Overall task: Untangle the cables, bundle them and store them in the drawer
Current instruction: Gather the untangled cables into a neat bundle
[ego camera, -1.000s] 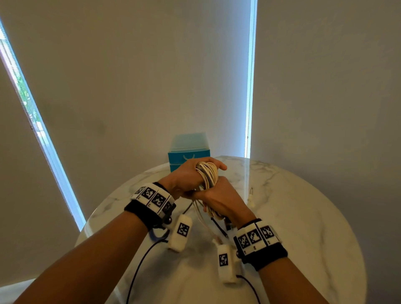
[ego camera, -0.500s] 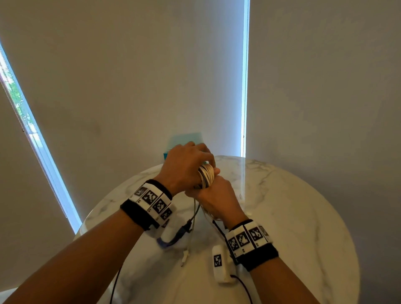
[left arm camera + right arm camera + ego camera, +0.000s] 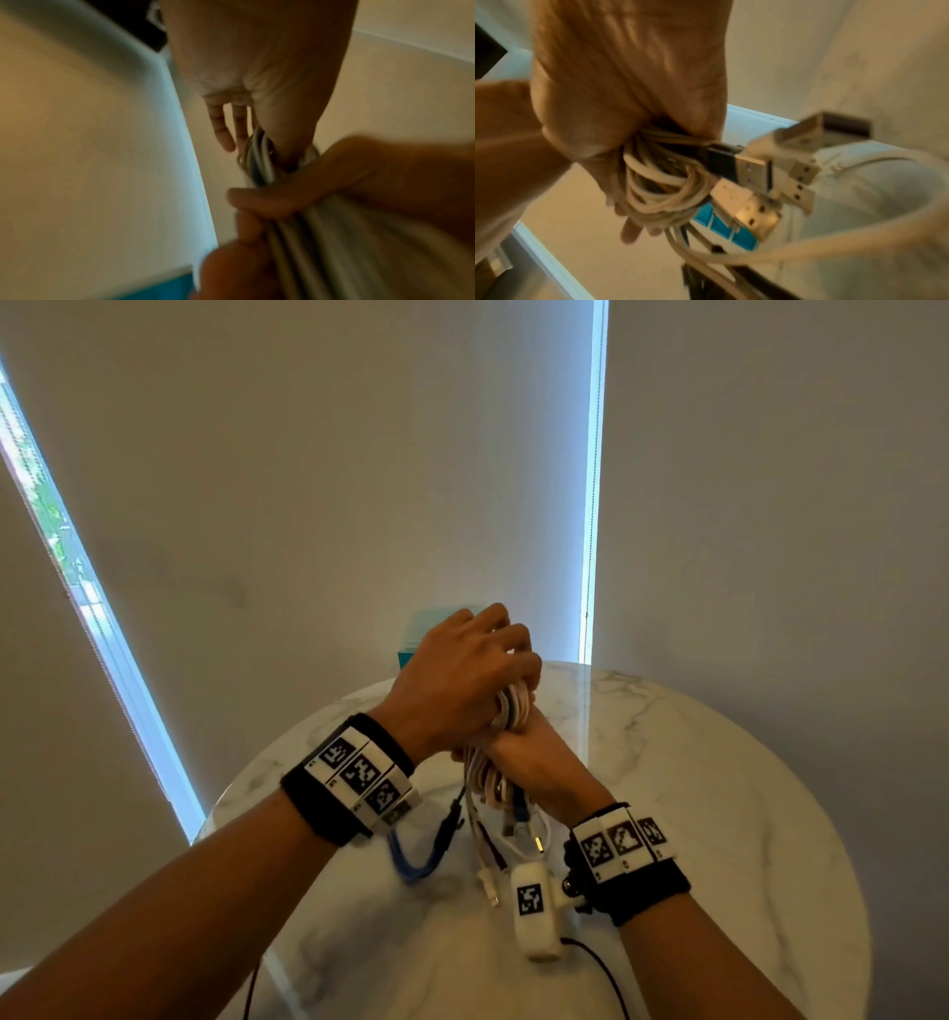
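Observation:
A coil of white and beige cables [image 3: 511,708] is held upright above the marble table [image 3: 719,814]. My left hand [image 3: 493,660] lies over the coil's top with its fingers curled round the strands. My right hand [image 3: 529,757] grips the coil lower down, from the right. Loose ends and plugs [image 3: 506,834] hang below the hands, and a blue cable [image 3: 411,862] swings blurred. In the right wrist view the coil [image 3: 659,182] sits in my fist with several USB plugs [image 3: 770,172] sticking out. The blue drawer box [image 3: 408,657] stands behind, mostly hidden by my left hand.
The round table meets pale blinds at the back, with bright window strips on the left [image 3: 102,634] and centre right [image 3: 590,505]. A white camera module [image 3: 531,909] hangs from my right wrist, its black lead trailing over the tabletop.
My left hand has moved from the coil's left side up over its top. Both hands have lifted the coil a little, and the loose ends now swing beneath.

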{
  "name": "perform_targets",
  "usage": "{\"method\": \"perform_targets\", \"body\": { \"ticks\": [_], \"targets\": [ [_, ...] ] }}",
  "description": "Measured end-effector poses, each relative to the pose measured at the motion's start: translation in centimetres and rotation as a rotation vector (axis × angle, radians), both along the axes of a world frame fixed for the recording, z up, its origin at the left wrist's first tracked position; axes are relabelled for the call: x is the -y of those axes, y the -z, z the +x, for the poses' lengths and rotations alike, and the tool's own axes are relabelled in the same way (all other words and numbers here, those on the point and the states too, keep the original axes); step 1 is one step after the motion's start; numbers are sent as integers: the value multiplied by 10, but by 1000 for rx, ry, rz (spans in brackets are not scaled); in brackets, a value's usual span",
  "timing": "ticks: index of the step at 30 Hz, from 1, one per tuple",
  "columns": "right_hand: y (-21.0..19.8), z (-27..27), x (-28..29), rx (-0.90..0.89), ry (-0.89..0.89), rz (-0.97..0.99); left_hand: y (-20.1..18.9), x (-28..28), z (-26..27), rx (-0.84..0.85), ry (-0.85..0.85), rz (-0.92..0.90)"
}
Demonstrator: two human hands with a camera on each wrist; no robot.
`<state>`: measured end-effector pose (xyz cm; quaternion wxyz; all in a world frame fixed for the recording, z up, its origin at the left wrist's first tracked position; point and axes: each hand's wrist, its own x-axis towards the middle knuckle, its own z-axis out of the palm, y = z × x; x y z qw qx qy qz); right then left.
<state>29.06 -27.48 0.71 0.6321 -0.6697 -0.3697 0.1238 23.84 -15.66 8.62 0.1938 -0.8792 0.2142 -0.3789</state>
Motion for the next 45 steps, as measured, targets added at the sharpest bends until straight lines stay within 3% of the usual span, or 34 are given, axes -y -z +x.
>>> {"method": "perform_targets", "body": {
  "ticks": [3,5,6,10,12,14,18,21,25,29,33,35,45],
  "targets": [
    [4,10,3,-122,66,205,22,-7,-4,-247,44,-581],
    [3,17,7,-375,-52,396,37,-8,-7,-545,156,-1068],
    [3,19,11,-489,-111,449,44,-7,-7,-669,167,-1215],
    [1,23,21,-642,-225,526,68,-6,-1,-975,173,-1443],
    [3,31,25,-685,-236,583,79,-11,8,-1097,103,-1452],
    [5,40,33,-703,-241,607,84,-15,15,-1133,39,-1337],
    [15,61,43,-677,-160,516,84,-17,27,-1091,-50,-1024],
    [25,73,45,-626,-70,451,88,-19,36,-986,-120,-917],
    [29,76,41,-555,25,393,92,-23,39,-921,-115,-1059],
    [33,78,31,-565,65,492,98,-19,33,-1063,150,-1690],
    [29,75,24,-600,119,595,104,-21,28,-1137,356,-1897],
    [29,74,24,-592,172,591,108,-23,28,-1141,376,-1894],
    [21,57,19,-376,466,362,108,-21,26,-1043,-5,-1391]
  ]
}}
